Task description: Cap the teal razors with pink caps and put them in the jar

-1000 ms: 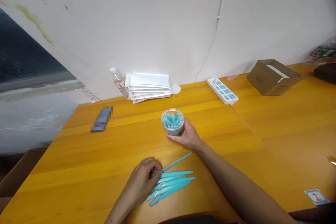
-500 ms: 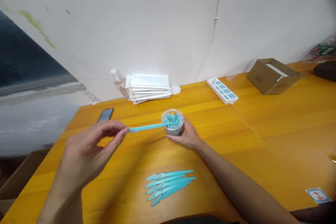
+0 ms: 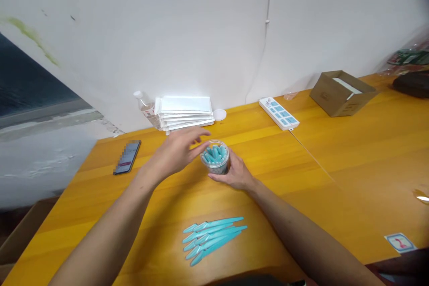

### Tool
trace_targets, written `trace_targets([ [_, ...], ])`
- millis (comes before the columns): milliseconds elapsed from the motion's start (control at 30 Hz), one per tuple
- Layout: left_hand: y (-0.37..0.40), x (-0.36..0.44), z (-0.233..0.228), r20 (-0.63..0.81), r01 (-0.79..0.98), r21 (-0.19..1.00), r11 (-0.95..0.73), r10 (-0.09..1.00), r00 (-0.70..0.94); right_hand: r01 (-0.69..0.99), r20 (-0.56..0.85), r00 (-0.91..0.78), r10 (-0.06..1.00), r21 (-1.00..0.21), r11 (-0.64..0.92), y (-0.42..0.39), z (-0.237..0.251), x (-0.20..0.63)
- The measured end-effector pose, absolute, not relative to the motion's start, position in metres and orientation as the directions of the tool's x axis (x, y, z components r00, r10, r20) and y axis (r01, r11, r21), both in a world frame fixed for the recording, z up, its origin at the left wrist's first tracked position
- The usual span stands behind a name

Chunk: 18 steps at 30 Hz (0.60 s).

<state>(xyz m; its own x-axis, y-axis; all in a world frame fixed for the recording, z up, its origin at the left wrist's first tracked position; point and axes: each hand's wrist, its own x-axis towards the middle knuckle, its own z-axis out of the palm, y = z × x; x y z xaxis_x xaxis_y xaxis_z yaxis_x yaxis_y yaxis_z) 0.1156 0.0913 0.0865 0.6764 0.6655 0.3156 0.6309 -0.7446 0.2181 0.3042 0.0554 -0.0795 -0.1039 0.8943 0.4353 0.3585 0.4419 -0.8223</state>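
Note:
A round clear plastic tub stands on the wooden table, packed with turquoise eyebrow razors set on end. My right hand wraps around its right side and front. At the tub's left rim is my left hand, with thumb and fingers apart and nothing visible between them. Closer to me, several more turquoise eyebrow razors lie in a loose fan, their covered blade ends to the left.
Against the wall are a plastic bottle, a stack of white packets, a round lid and a power strip. A cardboard box sits at back right. A phone lies left; a numbered card lies right.
My left hand has moved right to the tub, and the eyebrow razor it held is no longer in its fingers. My right hand stays around the tub. The view has shifted slightly.

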Motion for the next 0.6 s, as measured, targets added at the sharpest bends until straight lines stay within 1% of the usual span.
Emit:
trace_targets([
  [33,0.080,0.102,0.082,0.369,0.667,0.299,-0.683,0.727,0.579,0.356,0.439,-0.104,0.892,-0.821,0.446,0.055,-0.080,0.304],
  [67,0.066,0.088,0.076,0.356,0.691,0.370,-0.621,0.782,0.512,0.356,0.441,-0.103,0.892,-0.821,0.447,0.056,-0.080,0.304],
  [100,0.050,0.075,0.069,0.294,0.692,0.435,-0.576,0.817,0.496,0.357,0.441,-0.098,0.892,-0.821,0.445,0.056,-0.081,0.304],
  [133,0.033,0.064,0.060,0.176,0.684,0.496,-0.535,0.833,0.524,0.358,0.440,-0.092,0.893,-0.822,0.442,0.056,-0.081,0.304],
  [167,0.016,0.056,0.050,0.037,0.684,0.540,-0.491,0.825,0.564,0.359,0.438,-0.089,0.894,-0.823,0.439,0.056,-0.082,0.304],
  [200,0.000,0.050,0.038,-0.073,0.694,0.564,-0.447,0.810,0.581,0.360,0.436,-0.089,0.895,-0.824,0.437,0.055,-0.083,0.305],
  [267,-0.028,0.044,0.016,-0.223,0.723,0.582,-0.373,0.782,0.582,0.359,0.430,-0.094,0.898,-0.826,0.434,0.055,-0.083,0.305],
  [300,-0.038,0.044,0.005,-0.262,0.738,0.583,-0.340,0.781,0.567,0.361,0.427,-0.094,0.899,-0.827,0.430,0.055,-0.083,0.305],
  [367,-0.050,0.045,-0.011,-0.305,0.759,0.586,-0.282,0.792,0.530,0.365,0.417,-0.095,0.904,-0.830,0.422,0.054,-0.083,0.304],
  [433,-0.054,0.047,-0.022,-0.313,0.773,0.589,-0.236,0.815,0.488,0.364,0.412,-0.095,0.906,-0.833,0.417,0.053,-0.082,0.304],
  [600,-0.052,0.049,-0.032,-0.253,0.774,0.591,-0.229,0.858,0.447,0.345,0.423,-0.098,0.901,-0.835,0.429,0.054,-0.082,0.303],
])
